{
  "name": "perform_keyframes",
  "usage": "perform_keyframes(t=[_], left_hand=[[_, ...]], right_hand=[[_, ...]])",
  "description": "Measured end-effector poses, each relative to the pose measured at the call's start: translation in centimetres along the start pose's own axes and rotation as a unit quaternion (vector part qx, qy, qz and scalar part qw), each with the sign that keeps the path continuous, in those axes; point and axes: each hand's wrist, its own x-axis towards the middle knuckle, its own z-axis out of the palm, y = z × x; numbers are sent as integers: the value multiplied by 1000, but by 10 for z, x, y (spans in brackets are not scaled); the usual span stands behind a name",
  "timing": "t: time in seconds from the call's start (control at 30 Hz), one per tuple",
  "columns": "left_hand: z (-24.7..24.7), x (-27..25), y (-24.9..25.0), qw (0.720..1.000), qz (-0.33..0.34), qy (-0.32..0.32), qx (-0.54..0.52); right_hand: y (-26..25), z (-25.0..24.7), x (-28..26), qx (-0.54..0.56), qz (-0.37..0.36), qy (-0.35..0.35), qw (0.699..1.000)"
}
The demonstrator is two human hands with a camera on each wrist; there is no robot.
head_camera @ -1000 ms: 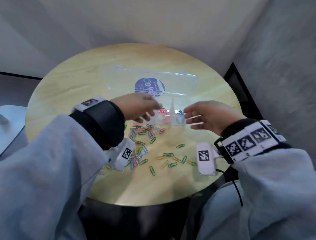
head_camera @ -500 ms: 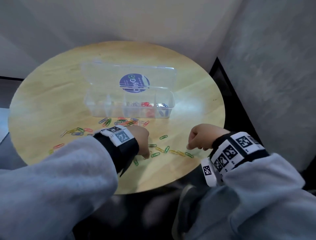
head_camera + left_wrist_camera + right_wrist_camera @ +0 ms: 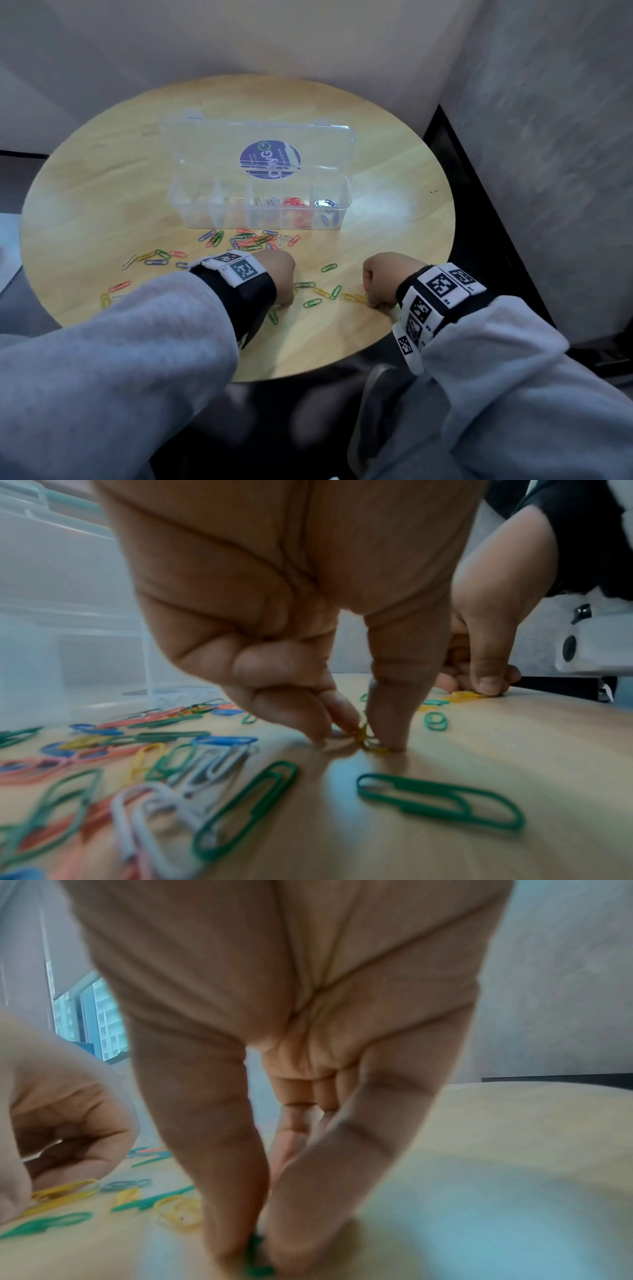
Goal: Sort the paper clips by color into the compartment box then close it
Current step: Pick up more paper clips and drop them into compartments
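Left hand (image 3: 274, 631) pinched a yellow wire clip (image 3: 368, 739) and right hand (image 3: 274, 1069) a green clip (image 3: 257, 1259), both down on the round wooden surface (image 3: 394, 212), no longer up at the clear plastic compartment box (image 3: 260, 205), which stood open beyond the scattered clips.

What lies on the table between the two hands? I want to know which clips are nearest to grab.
In the head view, between the left hand and right hand lie loose green clips and yellow clips on the table.
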Motion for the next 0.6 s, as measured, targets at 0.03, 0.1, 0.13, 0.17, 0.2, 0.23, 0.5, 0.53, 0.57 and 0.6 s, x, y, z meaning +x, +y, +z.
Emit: perform_keyframes(t=[0.03,0.1,0.13,0.17,0.2,0.23,0.5,0.53,0.57,0.6], left_hand=[[1,1,-1,1000,-1,3,-2],[3,3,-3,1000,-2,13,-12],[4,4,-4,1000,-1,19,-20],[4,4,-4,999,0,23,-27],[4,4,-3,999,2,24,-30],[3,5,-2,999,4,22,-30],[5,10,1,1000,3,5,-25],[5,10,0,1000,1,4,-30],[5,10,0,999,-1,4,-34],[5,11,-1,999,-3,4,-37]], right_hand=[[-1,0,1,2,-5,4,1000],[-1,-1,2,20,-14,9,1000],[-1,-1,1,32,-18,13,999],[-1,-1,1,42,-21,17,999],[-2,-2,0,47,-26,21,998],[-2,-1,0,49,-29,23,998],[-10,6,4,45,-34,19,998],[-12,6,6,46,-37,18,998],[-13,7,7,46,-39,18,998],[-14,7,8,45,-40,16,998]])
